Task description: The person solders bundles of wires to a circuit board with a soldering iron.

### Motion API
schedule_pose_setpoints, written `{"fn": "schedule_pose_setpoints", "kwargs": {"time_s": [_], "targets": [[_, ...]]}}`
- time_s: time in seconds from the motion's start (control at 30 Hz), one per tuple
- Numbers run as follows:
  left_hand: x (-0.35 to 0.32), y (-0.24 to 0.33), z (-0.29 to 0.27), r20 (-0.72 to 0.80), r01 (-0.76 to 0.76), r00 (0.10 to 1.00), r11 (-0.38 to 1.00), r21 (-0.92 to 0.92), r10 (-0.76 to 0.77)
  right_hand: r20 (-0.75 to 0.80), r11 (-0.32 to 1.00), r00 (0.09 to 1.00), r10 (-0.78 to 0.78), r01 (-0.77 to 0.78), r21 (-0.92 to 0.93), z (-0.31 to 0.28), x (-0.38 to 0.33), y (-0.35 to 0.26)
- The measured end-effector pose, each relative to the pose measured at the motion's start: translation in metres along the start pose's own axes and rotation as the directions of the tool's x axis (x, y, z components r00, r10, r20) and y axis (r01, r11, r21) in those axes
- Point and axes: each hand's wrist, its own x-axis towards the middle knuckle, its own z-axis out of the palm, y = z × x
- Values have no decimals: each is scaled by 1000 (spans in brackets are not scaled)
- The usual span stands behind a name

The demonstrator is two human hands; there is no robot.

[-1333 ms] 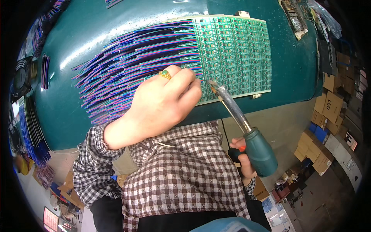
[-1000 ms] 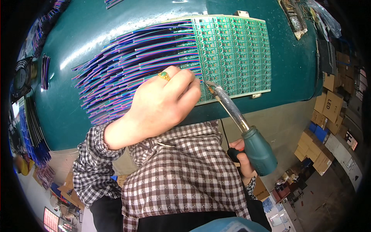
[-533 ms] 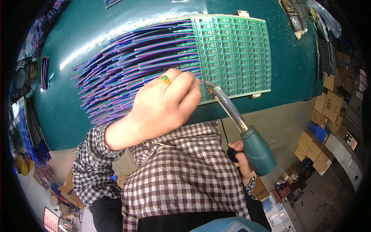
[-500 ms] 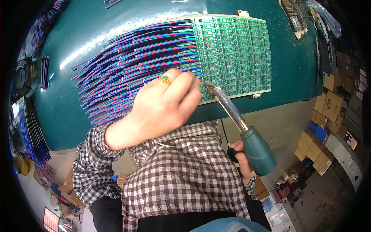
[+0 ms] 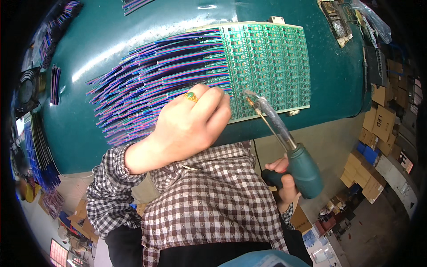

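Observation:
My right hand [image 5: 286, 183] is wrapped round the black grip of a soldering gun [image 5: 306, 171] with a green body and a long metal barrel. Its tip points up and left, over the lower part of a green circuit board panel [image 5: 271, 66]. I cannot tell whether the tip touches the panel. Thin multicoloured ribbon wires [image 5: 147, 80] fan out leftward from the panel's left columns. My left hand [image 5: 191, 118], a green-stoned ring on one finger, is closed over the lower wires beside the panel's near left part. Its fingertips, and whatever they pinch, are hidden beneath it.
The panel lies on a green-topped table [image 5: 338, 84]. A stained metal holder [image 5: 336, 22] sits at the far right. More wire bundles [image 5: 40, 151] hang off the left edge, near a black fan [image 5: 27, 89]. Cardboard boxes [image 5: 380, 120] are stacked on the right.
The soldering gun has shifted right, its tip drawing away from the wire ends near my left hand. My left hand stays closed in nearly the same spot. The whole view has shifted slightly.

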Motion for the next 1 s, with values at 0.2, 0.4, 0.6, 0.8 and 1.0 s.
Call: {"fn": "schedule_pose_setpoints", "kwargs": {"time_s": [0.2,0.4,0.6,0.8,1.0], "targets": [[1,6,-10,-8,20,1000,1000,22,-20,-25,977,998,-56,60,206,5,33,5],[32,-35,-79,65,289,957,911,-293,-283,-164,941,985,-56,107,321,-13,58,2],[28,-161,-34,-78,492,868,870,-2,-491,-163,939,981,-104,151,308,-17,77,5],[27,-138,-32,16,552,833,834,15,-552,-207,937,975,-85,149,317,-24,74,7],[42,-154,-35,65,482,875,875,-36,-479,-124,941,988,-94,129,314,-26,77,9]]}}
